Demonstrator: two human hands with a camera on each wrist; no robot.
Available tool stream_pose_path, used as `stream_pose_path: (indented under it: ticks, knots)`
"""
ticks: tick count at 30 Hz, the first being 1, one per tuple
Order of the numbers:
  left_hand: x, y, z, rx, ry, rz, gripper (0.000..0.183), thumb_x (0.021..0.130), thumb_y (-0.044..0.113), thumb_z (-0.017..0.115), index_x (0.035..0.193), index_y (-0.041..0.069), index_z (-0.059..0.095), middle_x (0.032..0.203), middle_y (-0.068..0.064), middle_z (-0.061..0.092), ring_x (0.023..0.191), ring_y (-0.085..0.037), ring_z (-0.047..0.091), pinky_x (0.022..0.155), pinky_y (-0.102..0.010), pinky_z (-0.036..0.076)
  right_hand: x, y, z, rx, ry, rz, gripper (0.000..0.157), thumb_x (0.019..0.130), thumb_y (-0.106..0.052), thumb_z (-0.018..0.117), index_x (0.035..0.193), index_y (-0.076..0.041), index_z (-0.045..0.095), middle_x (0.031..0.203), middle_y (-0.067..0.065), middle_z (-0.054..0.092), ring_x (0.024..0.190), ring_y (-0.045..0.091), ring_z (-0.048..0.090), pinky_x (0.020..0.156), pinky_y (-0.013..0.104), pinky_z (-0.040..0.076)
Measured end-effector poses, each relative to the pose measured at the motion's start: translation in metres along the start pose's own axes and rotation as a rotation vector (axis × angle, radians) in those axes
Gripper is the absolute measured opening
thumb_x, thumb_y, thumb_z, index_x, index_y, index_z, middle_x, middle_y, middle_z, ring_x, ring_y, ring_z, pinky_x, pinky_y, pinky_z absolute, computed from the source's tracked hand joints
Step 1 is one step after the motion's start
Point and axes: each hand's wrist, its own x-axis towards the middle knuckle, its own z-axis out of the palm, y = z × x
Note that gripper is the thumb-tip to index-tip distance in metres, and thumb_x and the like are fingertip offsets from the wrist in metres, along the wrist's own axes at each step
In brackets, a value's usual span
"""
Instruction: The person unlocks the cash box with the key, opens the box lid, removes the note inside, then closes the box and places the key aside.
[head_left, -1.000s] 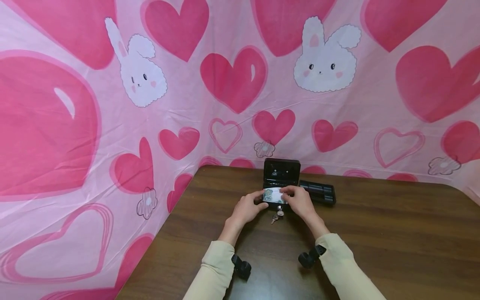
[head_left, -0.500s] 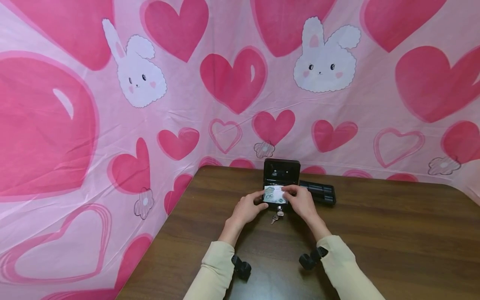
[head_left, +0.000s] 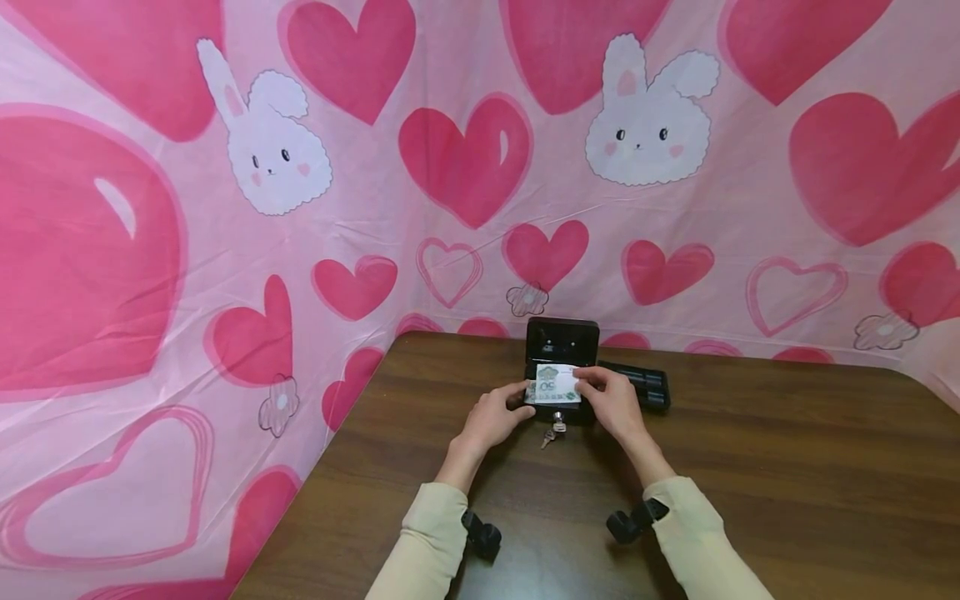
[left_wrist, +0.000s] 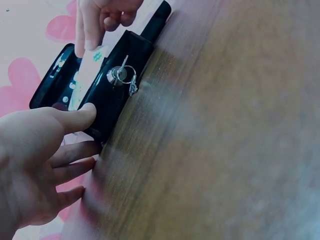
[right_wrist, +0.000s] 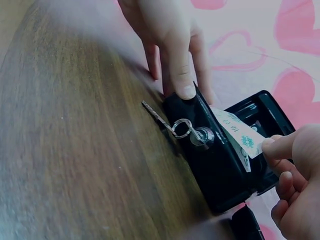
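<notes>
A small black cash box stands on the table with its lid raised. My left hand holds the box at its left end, thumb on the front rim and the other fingers along the side. Between thumb and fingers of my right hand is the right end of a banknote, tilted up out of the box. Beneath it, in the right wrist view, more printed paper shows inside. A key sits in the front lock, and a second key hangs from its ring.
A black compartmented tray lies just right of the box on the brown wooden table. Behind the table hangs a pink cloth with hearts and rabbits.
My right hand has moved slightly right and up, drawing the banknote with it, so more of the note shows above the box. The left hand has stayed at the box.
</notes>
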Motion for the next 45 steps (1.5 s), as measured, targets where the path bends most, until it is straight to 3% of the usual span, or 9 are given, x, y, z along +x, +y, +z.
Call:
stream_pose_path:
  ticks: [6, 17, 28, 36, 41, 45]
  knots:
    - [0.0, 0.001, 0.001, 0.0, 0.006, 0.013, 0.051, 0.093, 0.033, 0.069, 0.141, 0.022, 0.058, 0.129, -0.01, 0.068, 0.121, -0.028, 0.061, 0.101, -0.05, 0.046, -0.001, 0.001, -0.008, 0.009, 0.008, -0.006, 0.023, 0.094, -0.013, 0.067, 0.115, -0.006, 0.074, 0.105, 0.014, 0.075, 0.096, 0.024, 0.064, 0.086, 0.038, 0.048]
    - [0.001, 0.003, 0.002, -0.015, -0.006, -0.023, 0.051, 0.094, 0.032, 0.068, 0.143, 0.023, 0.056, 0.131, -0.009, 0.066, 0.121, -0.026, 0.061, 0.102, -0.05, 0.046, -0.006, 0.003, -0.022, 0.019, 0.006, 0.015, 0.025, 0.095, -0.016, 0.066, 0.117, -0.007, 0.072, 0.109, 0.015, 0.073, 0.094, 0.024, 0.06, 0.081, 0.028, 0.048]
    - [-0.002, 0.002, -0.001, -0.002, -0.003, -0.008, 0.051, 0.094, 0.033, 0.069, 0.142, 0.022, 0.057, 0.13, -0.009, 0.068, 0.121, -0.026, 0.061, 0.101, -0.05, 0.046, -0.01, 0.001, -0.032, 0.135, 0.028, -0.013, 0.027, 0.094, -0.02, 0.069, 0.117, -0.006, 0.072, 0.106, 0.015, 0.072, 0.087, 0.007, 0.058, 0.073, 0.012, 0.045]
    - [-0.002, 0.001, -0.001, 0.002, -0.002, 0.008, 0.051, 0.093, 0.031, 0.069, 0.142, 0.02, 0.057, 0.128, -0.01, 0.068, 0.121, -0.027, 0.061, 0.101, -0.05, 0.046, -0.01, 0.003, -0.041, 0.184, 0.033, -0.027, 0.029, 0.093, -0.016, 0.07, 0.118, -0.002, 0.071, 0.104, 0.02, 0.071, 0.081, -0.003, 0.056, 0.073, 0.008, 0.046]
    - [-0.002, 0.001, 0.0, -0.001, -0.004, 0.013, 0.052, 0.094, 0.031, 0.069, 0.143, 0.02, 0.056, 0.129, -0.01, 0.068, 0.122, -0.027, 0.061, 0.102, -0.05, 0.046, -0.007, 0.005, -0.047, 0.207, 0.018, -0.036, 0.032, 0.094, -0.01, 0.068, 0.122, 0.005, 0.067, 0.102, 0.022, 0.067, 0.08, 0.001, 0.055, 0.07, 0.01, 0.047]
    - [-0.002, 0.002, -0.001, -0.011, -0.006, 0.007, 0.052, 0.094, 0.03, 0.069, 0.143, 0.02, 0.056, 0.13, -0.011, 0.067, 0.122, -0.028, 0.061, 0.103, -0.051, 0.045, -0.006, 0.006, -0.053, 0.189, 0.001, -0.029, 0.035, 0.095, -0.013, 0.067, 0.126, 0.001, 0.065, 0.101, 0.019, 0.066, 0.08, 0.003, 0.057, 0.069, 0.015, 0.047]
